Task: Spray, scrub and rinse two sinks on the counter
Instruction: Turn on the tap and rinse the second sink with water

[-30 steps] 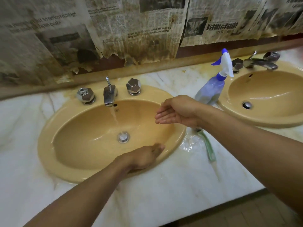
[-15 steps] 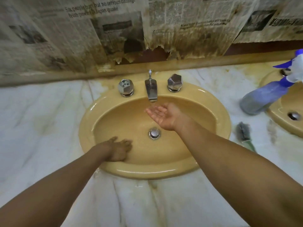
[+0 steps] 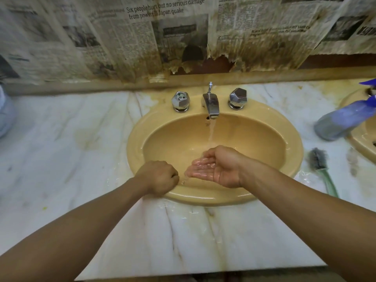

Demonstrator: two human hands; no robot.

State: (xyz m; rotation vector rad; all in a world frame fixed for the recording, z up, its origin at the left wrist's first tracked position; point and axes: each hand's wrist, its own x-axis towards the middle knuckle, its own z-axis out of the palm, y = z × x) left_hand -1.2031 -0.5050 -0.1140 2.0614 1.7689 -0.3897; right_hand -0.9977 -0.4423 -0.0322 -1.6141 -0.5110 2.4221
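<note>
Mustard-yellow sink (image 3: 134, 147) under rinse at frame centre.
Head view: the right hand (image 3: 215, 169) lies cupped, palm up, directly below water from the tap (image 3: 211, 106). The left hand (image 3: 160, 178), fisted on nothing visible, sits lower left at the near rim. The second sink (image 3: 361, 148) is at the right edge.

Two forearms (image 3: 81, 231), bare along all their visible length; the right grip (image 3: 215, 169) glistens wet across palm and fingers (image 3: 198, 173).
</note>
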